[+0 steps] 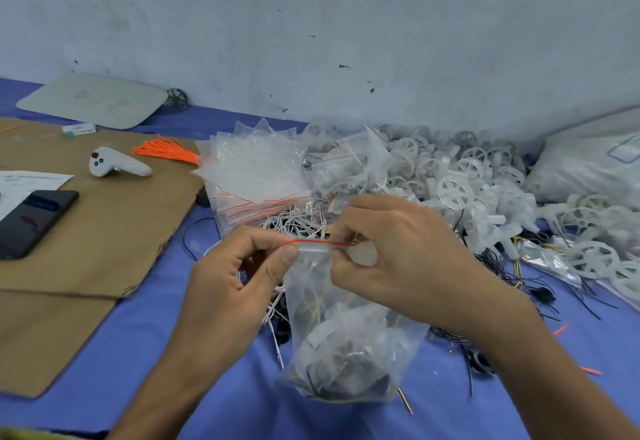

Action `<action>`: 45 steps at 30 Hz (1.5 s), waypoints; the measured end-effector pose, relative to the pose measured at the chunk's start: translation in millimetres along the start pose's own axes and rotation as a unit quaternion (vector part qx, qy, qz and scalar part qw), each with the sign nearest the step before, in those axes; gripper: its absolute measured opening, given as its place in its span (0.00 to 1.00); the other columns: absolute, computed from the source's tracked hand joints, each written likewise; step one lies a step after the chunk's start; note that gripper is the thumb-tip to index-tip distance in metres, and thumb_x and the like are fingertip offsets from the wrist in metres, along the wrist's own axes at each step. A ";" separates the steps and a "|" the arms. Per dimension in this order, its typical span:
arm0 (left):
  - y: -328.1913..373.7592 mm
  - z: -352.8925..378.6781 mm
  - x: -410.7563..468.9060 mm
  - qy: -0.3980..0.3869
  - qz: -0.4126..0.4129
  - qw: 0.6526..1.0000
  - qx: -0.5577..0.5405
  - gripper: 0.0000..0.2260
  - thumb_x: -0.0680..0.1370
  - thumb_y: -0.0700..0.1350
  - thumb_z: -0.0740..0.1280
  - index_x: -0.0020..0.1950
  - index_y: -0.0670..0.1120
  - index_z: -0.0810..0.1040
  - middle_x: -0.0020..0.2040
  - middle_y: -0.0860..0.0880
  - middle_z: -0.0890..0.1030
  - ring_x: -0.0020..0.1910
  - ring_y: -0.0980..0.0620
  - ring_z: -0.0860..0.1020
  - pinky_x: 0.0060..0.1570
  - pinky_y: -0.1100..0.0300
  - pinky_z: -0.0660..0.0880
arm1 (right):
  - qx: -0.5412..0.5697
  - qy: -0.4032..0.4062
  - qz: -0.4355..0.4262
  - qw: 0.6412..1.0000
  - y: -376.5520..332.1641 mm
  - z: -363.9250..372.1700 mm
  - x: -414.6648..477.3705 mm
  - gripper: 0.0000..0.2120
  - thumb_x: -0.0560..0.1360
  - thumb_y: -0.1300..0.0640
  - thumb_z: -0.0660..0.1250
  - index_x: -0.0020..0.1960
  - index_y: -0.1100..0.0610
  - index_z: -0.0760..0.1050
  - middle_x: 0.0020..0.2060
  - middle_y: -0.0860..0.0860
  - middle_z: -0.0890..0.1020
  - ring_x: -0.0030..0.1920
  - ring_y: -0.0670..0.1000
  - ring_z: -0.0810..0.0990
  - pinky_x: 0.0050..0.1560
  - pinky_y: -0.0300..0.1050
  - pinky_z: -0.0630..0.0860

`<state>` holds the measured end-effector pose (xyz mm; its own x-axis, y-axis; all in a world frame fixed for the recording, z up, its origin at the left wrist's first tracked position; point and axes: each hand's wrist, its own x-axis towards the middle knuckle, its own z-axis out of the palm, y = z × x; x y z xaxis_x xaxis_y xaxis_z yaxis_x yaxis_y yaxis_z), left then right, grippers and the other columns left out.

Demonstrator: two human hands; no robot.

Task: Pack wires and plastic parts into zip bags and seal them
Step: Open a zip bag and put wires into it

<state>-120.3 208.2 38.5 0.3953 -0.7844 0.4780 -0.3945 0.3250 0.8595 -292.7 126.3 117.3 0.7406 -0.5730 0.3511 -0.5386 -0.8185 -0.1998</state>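
Zip bag (pixel 349 329) of parts hangs with both hands' grip, left hand (pixel 228 287) and right hand (pixel 408 252), pinching its red-lined top.

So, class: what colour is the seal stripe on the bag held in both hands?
Red, on the seal stripe of the clear bag; head view shows it.

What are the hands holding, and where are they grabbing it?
Both the left hand and the right hand pinch the filled zip bag at its top edge, along the red zip strip.
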 end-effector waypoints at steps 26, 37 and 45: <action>3.4 -9.2 -6.8 0.004 0.006 0.999 0.032 0.02 0.74 0.51 0.69 0.43 0.56 0.81 0.30 0.57 0.75 0.26 0.60 0.66 0.26 0.71 0.63 | 0.018 0.007 -0.005 1.000 15.7 -4.3 -13.5 0.04 0.68 0.49 0.66 0.37 0.49 0.75 0.36 0.43 0.76 0.39 0.45 0.74 0.40 0.49 0.75; -0.5 -7.3 -4.8 0.000 0.007 0.999 0.039 0.04 0.73 0.54 0.68 0.45 0.57 0.82 0.33 0.53 0.78 0.26 0.54 0.66 0.25 0.69 0.65 | 0.060 0.061 0.062 0.994 58.2 -22.0 -53.9 0.08 0.68 0.57 0.73 0.34 0.49 0.76 0.33 0.42 0.76 0.34 0.46 0.74 0.37 0.45 0.73; 7.8 -4.9 -2.6 -0.002 0.013 0.999 0.049 0.02 0.73 0.51 0.69 0.44 0.59 0.81 0.30 0.55 0.75 0.23 0.60 0.63 0.23 0.70 0.62 | 0.077 0.107 0.089 0.987 64.4 -22.0 -80.3 0.06 0.67 0.55 0.71 0.33 0.48 0.76 0.33 0.45 0.77 0.32 0.47 0.73 0.34 0.39 0.70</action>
<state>-120.4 215.4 44.8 0.3805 -0.7786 0.4990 -0.4833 0.2927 0.8251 -395.7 120.5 96.4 0.5280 -0.7006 0.4800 -0.5728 -0.7111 -0.4078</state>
